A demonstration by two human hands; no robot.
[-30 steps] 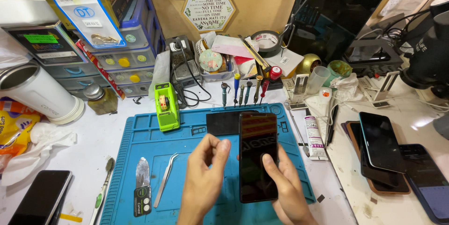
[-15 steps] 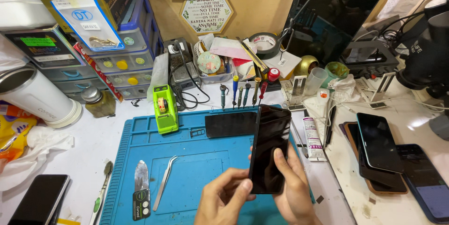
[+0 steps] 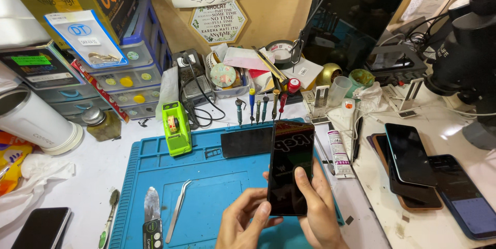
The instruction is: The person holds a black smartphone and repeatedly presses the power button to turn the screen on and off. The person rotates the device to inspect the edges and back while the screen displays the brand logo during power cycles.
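— Where was the phone?

— I held the black phone [image 3: 290, 169] upright above the blue mat [image 3: 206, 187], screen facing me. My right hand [image 3: 318, 202] gripped its lower right edge, thumb pressed on the glass; my left hand [image 3: 243, 220] pinched its bottom left corner.

— Anything close by?

— The tweezers [image 3: 178, 217] lay at nine o'clock from my left hand, and the green tape dispenser [image 3: 174, 127] at ten o'clock.

- This is a phone repair workshop, crowded and well used.
- A blue repair mat [image 3: 206, 187] covers the table [image 3: 93, 176], with tweezers [image 3: 177, 210] and a spudger [image 3: 152, 213] on it.
- A row of small screwdrivers [image 3: 261, 105] stands behind.
- Several phones [image 3: 413, 163] are stacked on one side.
- Parts drawers [image 3: 126, 81] and a microscope [image 3: 467, 57] flank it.
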